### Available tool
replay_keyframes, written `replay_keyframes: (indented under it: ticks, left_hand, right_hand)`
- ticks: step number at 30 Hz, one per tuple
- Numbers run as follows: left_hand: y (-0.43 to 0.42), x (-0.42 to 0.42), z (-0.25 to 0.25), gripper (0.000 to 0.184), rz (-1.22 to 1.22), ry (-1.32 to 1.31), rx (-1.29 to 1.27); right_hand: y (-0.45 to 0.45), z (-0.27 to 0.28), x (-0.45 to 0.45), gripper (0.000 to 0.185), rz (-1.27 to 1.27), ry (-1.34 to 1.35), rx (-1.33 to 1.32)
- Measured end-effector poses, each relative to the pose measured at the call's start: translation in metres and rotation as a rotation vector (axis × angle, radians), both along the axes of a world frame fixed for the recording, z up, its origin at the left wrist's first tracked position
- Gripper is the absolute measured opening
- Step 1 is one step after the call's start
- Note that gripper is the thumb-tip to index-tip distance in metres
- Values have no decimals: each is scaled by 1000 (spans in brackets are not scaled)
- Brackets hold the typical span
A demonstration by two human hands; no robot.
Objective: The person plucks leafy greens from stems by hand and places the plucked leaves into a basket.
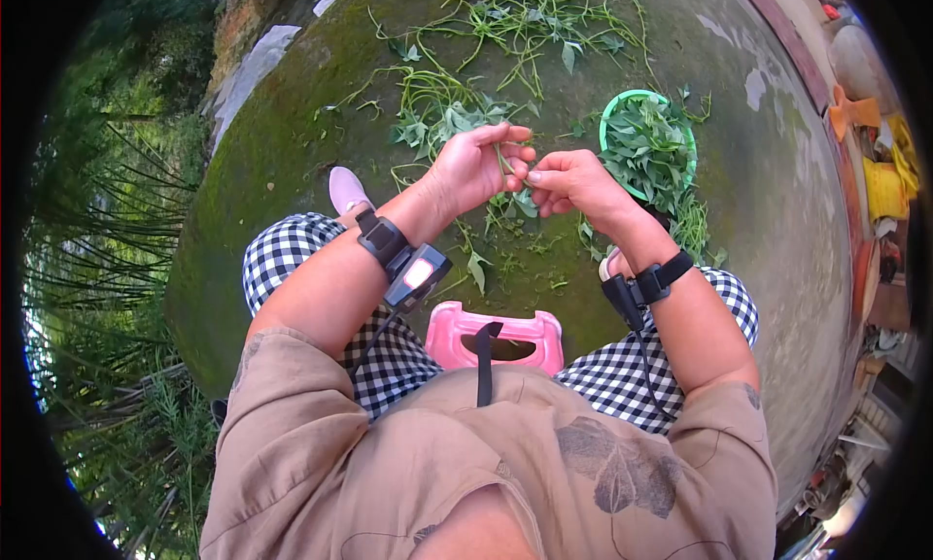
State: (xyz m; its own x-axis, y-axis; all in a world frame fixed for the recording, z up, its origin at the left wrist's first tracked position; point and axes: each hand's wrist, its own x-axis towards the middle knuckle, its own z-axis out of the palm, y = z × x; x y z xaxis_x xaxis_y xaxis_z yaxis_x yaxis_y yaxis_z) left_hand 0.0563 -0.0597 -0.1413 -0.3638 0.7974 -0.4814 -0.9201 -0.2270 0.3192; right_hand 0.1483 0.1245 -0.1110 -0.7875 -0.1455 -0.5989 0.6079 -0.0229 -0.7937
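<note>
A thin green stem (502,160) lies across the curled fingers of my left hand (471,167), palm turned up. Close beside it, the thumb and forefinger of my right hand (578,183) are pinched together at the stem's lower end; my fingers partly hide what is between them. Under and behind my left hand is a heap of leafy vines (452,118) on the ground. To the right of my right hand stands a round green basket (604,123) filled with picked green leaves (649,147).
More long vine stems (535,21) are spread on the mossy concrete ground (292,133) ahead. Loose greens (692,225) lie below the basket. A pink plastic stool (447,332) is between my knees. Yellow and orange items (886,186) line the right edge.
</note>
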Motion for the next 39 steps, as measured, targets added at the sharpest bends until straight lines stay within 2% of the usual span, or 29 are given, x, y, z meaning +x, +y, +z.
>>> replay_keyframes:
  ticks: [6, 10, 14, 17, 19, 20, 23, 25, 26, 28, 32, 35, 36, 39]
  left_hand:
    - [5, 7, -3, 31, -18, 9, -49]
    - [-2, -5, -9, 26, 41, 72, -138]
    - [-11, -11, -14, 28, 102, 94, -253]
    - [-13, -6, -16, 33, 60, 79, -223]
    - [-8, 0, -5, 34, 47, 39, -205]
    - [-7, 0, -4, 36, 41, 23, -201]
    - [0, 3, 10, 37, 48, -5, -224]
    - [3, 5, 12, 38, 63, -9, -234]
    - [6, 7, 16, 38, 70, -11, -243]
    - [8, 8, 14, 40, 84, -17, -227]
    - [10, 10, -4, 42, 62, 38, -137]
    - [7, 5, 12, 51, -22, 74, -386]
    - [8, 0, 12, 51, -80, 134, -630]
    - [-13, -18, -7, 46, -364, 598, -970]
  right_hand:
    - [7, -6, 9, 15, 119, 24, 7]
    - [30, 2, 16, 11, 149, -61, 125]
    - [90, 2, 27, 10, -91, -125, 359]
    - [151, -32, 38, 16, -365, -92, 513]
    - [162, -31, 36, 24, -307, -79, 1026]
    - [160, -32, 38, 27, -188, 53, 1507]
    - [123, -29, 23, 22, -227, 334, 1283]
    - [67, -6, 13, 13, -156, 450, 804]
    - [41, 0, 10, 12, -84, 546, 714]
    - [3, 3, 3, 19, 14, 620, 747]
    - [-33, -6, -4, 23, 106, 539, 808]
    - [-36, -15, -13, 23, 142, 423, 713]
    - [-27, -19, -19, 23, 171, 369, 673]
    - [0, -20, -24, 18, 262, 146, 673]
